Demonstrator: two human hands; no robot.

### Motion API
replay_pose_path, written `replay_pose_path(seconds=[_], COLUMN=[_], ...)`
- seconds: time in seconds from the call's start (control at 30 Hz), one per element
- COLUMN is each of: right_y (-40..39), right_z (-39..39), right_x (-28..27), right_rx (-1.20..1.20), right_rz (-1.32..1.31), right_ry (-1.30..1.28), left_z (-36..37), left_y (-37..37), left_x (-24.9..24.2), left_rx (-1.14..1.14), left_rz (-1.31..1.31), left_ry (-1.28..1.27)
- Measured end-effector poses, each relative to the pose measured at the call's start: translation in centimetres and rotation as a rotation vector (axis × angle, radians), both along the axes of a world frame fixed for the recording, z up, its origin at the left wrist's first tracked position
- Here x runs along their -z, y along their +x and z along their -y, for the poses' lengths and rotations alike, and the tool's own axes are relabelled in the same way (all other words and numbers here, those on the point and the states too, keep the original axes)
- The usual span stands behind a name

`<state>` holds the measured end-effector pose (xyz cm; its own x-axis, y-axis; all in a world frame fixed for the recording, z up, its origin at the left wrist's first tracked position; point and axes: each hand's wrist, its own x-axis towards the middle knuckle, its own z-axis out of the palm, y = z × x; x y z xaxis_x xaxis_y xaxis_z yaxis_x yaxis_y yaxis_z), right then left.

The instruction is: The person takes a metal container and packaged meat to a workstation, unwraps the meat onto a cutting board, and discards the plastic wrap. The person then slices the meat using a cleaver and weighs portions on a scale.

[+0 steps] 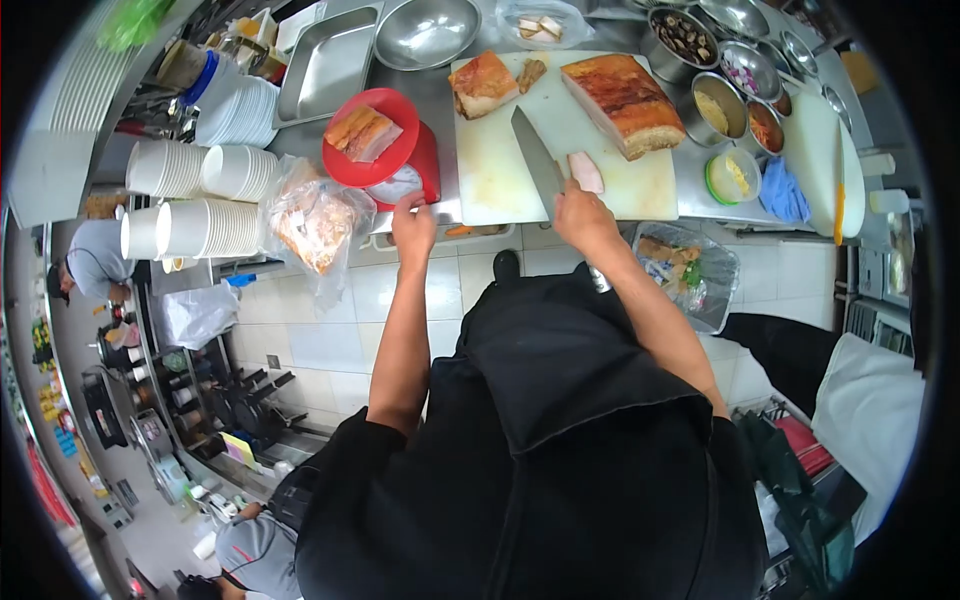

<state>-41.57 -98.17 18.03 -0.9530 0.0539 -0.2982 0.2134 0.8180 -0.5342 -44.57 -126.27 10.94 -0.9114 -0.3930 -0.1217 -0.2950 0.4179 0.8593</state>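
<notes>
My right hand (584,218) is closed round the handle of a kitchen knife (538,155), its broad blade lying over the white cutting board (490,190). Just beside that hand rests a pale slice of meat (585,173). A large slab of roast pork belly (625,100) sits on the board's right half; a smaller pork chunk (484,84) and a brown scrap (531,74) are at its far left. My left hand (413,230) has its fingers partly extended at the front edge of a red scale (425,165), whose round pan carries a pork piece (362,134).
Left of the scale are a plastic bag of meat (315,225) and stacked white bowls (205,228). A metal tray (328,65) and steel bowl (428,32) stand behind. Ingredient pots (680,45) line the right. Below is a lined bin (690,275). Other people (262,555) work behind.
</notes>
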Motion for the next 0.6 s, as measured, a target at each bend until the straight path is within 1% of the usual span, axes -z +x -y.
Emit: replay_pose_path(seconds=[0.03, 0.07, 0.17, 0.2, 0.27, 0.3, 0.33, 0.4, 0.47, 0.53, 0.6], right_y=[-0.3, -0.4, -0.3, -0.4, -0.2, -0.2, -0.4, -0.3, -0.1, -0.1, -0.1], right_z=[-0.1, -0.1, 0.2, 0.3, 0.3, 0.2, 0.0, -0.3, -0.4, -0.4, -0.4], right_x=[-0.2, -0.5, -0.9, -0.8, -0.6, -0.7, -0.8, -0.5, -0.3, -0.5, -1.0], right_rx=[0.000, -0.012, -0.015, -0.016, -0.008, -0.007, -0.004, 0.008, 0.018, 0.012, 0.016], right_rz=[0.000, -0.007, 0.026, 0.027, 0.034, 0.046, 0.055, 0.027, 0.005, 0.007, 0.032], right_ry=[0.012, 0.023, -0.005, -0.004, -0.004, -0.006, -0.008, -0.015, -0.025, -0.024, -0.050], left_z=[-0.9, -1.5, -1.9, -1.6, -2.1, -2.1, -1.2, 2.2, 4.8, 7.5, 9.7], left_y=[-0.9, -1.5, -2.7, -2.7, -2.9, -2.5, -2.3, -1.9, -1.3, -2.5, -4.5], left_x=[-0.1, 0.2, 1.5, 2.1, 0.3, -0.6, -0.7, -1.0, -6.3, -10.5, -14.5], left_rx=[0.026, 0.013, 0.153, 0.146, 0.173, 0.163, 0.171, 0.227, 0.140, -0.055, -0.130], left_rz=[-0.013, -0.020, -0.163, -0.155, -0.023, -0.034, -0.035, 0.055, 0.143, 0.047, -0.086], left_ry=[-0.098, -0.088, -0.081, -0.083, 0.044, 0.100, 0.100, 0.057, 0.097, 0.072, -0.098])
